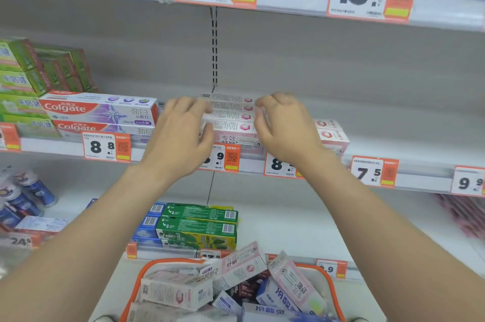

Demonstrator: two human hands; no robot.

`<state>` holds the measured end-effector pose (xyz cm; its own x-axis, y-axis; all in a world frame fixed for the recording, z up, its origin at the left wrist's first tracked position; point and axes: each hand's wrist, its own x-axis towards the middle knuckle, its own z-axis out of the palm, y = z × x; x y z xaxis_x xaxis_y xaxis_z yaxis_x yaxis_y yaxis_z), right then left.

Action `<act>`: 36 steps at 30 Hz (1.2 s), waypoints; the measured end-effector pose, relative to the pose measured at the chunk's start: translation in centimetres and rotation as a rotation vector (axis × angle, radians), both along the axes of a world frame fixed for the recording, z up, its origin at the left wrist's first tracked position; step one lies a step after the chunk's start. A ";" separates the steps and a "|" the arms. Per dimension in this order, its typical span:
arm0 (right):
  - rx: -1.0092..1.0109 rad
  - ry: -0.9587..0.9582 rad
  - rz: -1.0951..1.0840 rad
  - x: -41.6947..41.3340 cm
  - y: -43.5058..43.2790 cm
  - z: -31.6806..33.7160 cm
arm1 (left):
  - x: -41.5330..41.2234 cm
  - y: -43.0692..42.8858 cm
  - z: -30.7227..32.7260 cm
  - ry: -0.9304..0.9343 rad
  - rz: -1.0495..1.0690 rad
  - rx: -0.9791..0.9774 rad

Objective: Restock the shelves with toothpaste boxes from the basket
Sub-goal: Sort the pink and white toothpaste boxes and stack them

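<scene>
Presently, the left hand point(181, 135) and right hand point(283, 125) bracket a stack of pink-and-white cardboard toothpaste boxes point(232, 114) on the middle white metal shelf point(52, 144). The fingers of both are bent against the box ends. Blur hides whether either hand actually grips a box.

Risk: the stack stands several boxes high at the front lip. Uneven pressure from either side could skew the upper boxes and tip them over the lip.

Clearances: the purple-and-white Colgate boxes point(99, 109) lie just beside the left hand. The red-and-white boxes point(330, 135) sit just behind the right hand. There is ample open height above the stack, and bare shelf further right. More boxes wait in the orange-rimmed mesh basket point(147, 266) below.
</scene>
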<state>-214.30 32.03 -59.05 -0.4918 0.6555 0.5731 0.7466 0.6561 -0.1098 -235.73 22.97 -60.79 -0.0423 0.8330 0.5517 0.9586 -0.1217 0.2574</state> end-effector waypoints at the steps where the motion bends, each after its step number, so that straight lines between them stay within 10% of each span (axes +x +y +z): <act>1: 0.059 -0.025 0.007 0.1 -1.7 0.0 | 0.2 -1.2 0.0 -0.002 -0.020 0.006; 4: 0.000 -0.194 0.052 0.4 -7.2 -0.9 | 1.3 -5.0 -0.5 -0.045 -0.154 -0.233; 8: -0.599 -0.585 0.173 1.6 -13.3 -3.8 | 3.7 -9.7 -2.1 0.089 -0.339 -0.779; 13: -0.830 -0.900 0.160 2.9 -17.6 -7.2 | 5.2 -14.6 -4.8 0.178 -0.363 -0.976; 20: -0.676 -0.953 -0.066 5.2 -13.9 -11.0 | 6.7 -17.0 -9.7 0.382 -0.377 -1.112; 26: -1.040 -0.713 0.060 5.4 -10.0 -17.9 | 8.2 -15.1 -11.7 0.484 -0.420 -1.193; 36: -1.085 -0.703 0.106 6.6 -8.2 -21.0 | 8.6 -12.2 -12.0 0.586 -0.409 -1.224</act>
